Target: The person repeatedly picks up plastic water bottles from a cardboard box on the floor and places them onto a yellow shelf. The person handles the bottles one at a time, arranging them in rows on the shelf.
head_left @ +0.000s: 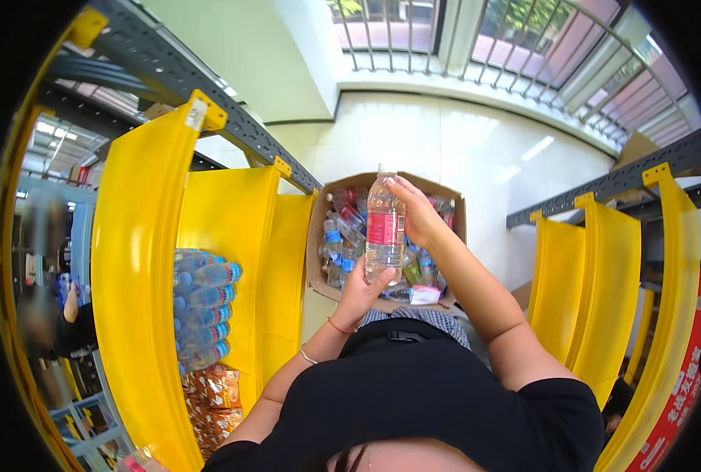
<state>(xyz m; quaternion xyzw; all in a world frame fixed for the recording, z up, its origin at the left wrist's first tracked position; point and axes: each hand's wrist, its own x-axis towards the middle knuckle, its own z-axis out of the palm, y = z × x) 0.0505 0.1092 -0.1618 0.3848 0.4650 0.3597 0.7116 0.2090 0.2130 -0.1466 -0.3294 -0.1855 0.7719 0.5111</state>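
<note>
A large clear plastic bottle [384, 253] with a red label and a pale cap stands upright between my two hands. Its base rests in my left hand [367, 290], the thumb lying across the front. Around the shoulder, below the cap, curl the fingers of my right hand [418, 215]. Beneath the bottle, an open cardboard box [316, 259] sits on the floor in front of me. Many plastic bottles lie jumbled inside it, some with blue labels, such as a small clear bottle [332, 237], and some with red ones.
Yellow shelves [141, 283] on dark metal uprights stand close on my left, holding shrink-wrapped bottles [206, 307] and brown snack packets [214, 395]. More yellow shelving [607, 283] flanks my right, beside a red banner with writing [674, 401]. Barred windows [409, 35] are beyond the tiled floor [397, 130].
</note>
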